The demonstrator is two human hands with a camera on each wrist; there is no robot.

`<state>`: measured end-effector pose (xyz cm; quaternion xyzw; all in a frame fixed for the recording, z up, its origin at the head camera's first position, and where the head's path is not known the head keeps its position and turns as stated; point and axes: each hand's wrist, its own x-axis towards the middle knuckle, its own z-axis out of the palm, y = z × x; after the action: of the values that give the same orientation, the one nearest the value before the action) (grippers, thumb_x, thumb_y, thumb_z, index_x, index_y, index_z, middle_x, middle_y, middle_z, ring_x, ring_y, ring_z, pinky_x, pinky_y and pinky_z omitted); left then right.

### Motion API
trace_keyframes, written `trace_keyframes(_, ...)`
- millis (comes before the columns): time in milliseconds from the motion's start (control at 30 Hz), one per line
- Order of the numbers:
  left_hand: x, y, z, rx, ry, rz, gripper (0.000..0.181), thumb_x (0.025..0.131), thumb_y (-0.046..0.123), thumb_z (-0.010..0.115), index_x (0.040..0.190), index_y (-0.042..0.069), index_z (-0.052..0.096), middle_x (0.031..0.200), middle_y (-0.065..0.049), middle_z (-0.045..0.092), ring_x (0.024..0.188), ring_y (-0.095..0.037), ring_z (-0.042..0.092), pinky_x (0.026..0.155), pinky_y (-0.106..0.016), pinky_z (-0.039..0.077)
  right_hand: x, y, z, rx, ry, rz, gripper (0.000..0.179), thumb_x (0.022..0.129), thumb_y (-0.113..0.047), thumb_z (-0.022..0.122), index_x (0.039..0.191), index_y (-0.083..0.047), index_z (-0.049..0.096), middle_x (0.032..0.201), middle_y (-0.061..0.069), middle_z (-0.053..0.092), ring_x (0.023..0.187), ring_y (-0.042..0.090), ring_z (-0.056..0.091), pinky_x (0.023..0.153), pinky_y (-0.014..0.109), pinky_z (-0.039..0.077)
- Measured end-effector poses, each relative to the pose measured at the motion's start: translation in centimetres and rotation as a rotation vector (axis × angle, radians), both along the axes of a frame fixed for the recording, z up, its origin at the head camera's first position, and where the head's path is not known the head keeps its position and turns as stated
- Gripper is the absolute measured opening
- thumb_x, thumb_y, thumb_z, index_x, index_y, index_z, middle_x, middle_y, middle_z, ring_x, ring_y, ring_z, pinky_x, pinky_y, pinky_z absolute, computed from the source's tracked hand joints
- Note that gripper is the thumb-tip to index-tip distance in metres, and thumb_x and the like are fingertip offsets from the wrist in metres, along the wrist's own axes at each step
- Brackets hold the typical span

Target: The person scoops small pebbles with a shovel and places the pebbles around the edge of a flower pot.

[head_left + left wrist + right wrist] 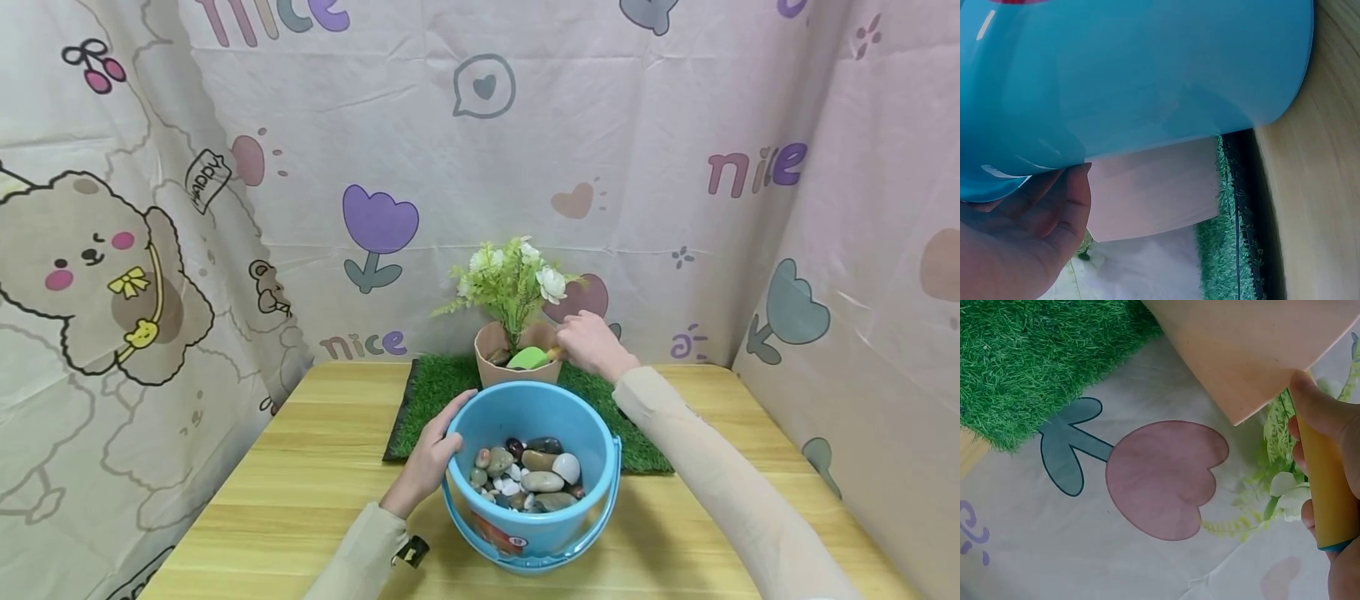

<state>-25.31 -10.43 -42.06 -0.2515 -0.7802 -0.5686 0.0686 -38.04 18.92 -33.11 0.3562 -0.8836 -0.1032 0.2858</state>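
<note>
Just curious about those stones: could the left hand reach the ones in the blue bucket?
Probably yes, after letting go: the left hand holds the blue bucket, whose open top leaves the stones uncovered.

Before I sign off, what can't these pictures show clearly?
Head view: lower stones in the bucket, hidden by upper stones.
Head view: any lettering on its label, too small.
Head view: base of the pot, behind bucket.
Right wrist view: blade of the scoop, hidden by pot.

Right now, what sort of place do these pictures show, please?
Probably a staged tabletop corner indoors, though I cannot be sure: cartoon-printed cloth hangs around a wood-grain table, on which a grass-like mat lies.
</note>
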Motion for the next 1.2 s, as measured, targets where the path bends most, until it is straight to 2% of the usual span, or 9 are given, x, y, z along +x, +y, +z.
trace_keyframes(200,0.0,0.0,0.0,0.004,-0.008,-0.002,0.072,0.082,0.005,0.039,0.151,0.025,0.038,0.146,-0.009,0.05,0.125,-0.034,0.056,0.094,-0.055,0.05,-0.1,0.0,-0.2,0.004,0.071,0.014,0.011,0.075,-0.021,0.081,0.07,-0.018,0.073,0.073,-0.005,0.069,0.072,0.019,0.056,0.068,0.036,0.035)
trace_keyframes(333,0.0,0.0,0.0,0.004,-0.01,-0.003,0.073,0.081,0.005,0.039,0.151,0.026,0.038,0.146,-0.008,0.05,0.124,-0.034,0.057,0.093,-0.054,0.05,0.0,0.3,-0.3,-0.003,0.091,-0.035,0.007,0.073,-0.022,0.082,0.076,-0.019,0.077,0.077,-0.004,0.07,0.076,0.019,0.056,0.07,0.036,0.035)
trace_keyframes(533,-0.1,0.0,0.0,-0.002,-0.011,0.003,0.073,0.081,0.005,0.039,0.151,0.027,0.038,0.146,-0.007,0.05,0.124,-0.033,0.057,0.092,-0.053,0.05,0.1,0.9,-0.6,-0.046,0.088,-0.104,0.017,0.071,-0.028,0.085,0.084,-0.019,0.079,0.08,-0.002,0.071,0.08,0.021,0.057,0.072,0.038,0.037)
trace_keyframes(867,-0.1,-0.1,-0.1,-0.014,-0.005,0.009,0.073,0.08,0.005,0.04,0.152,0.018,0.037,0.144,-0.011,0.051,0.124,-0.036,0.057,0.091,-0.053,0.051,0.6,1.5,-1.0,-0.206,0.056,-0.107,0.025,0.073,-0.027,0.084,0.095,-0.018,0.079,0.086,0.003,0.073,0.077,0.024,0.058,0.065,0.038,0.036)
trace_keyframes(1200,0.0,-0.1,0.0,-0.014,-0.012,0.006,0.074,0.08,0.005,0.04,0.152,0.021,0.037,0.145,-0.01,0.05,0.124,-0.036,0.056,0.091,-0.052,0.051,1.1,2.4,-1.8,-0.268,-0.049,-0.13,0.025,0.082,-0.029,0.077,0.104,-0.016,0.078,0.086,0.003,0.07,0.071,0.024,0.062,0.062,0.04,0.045)
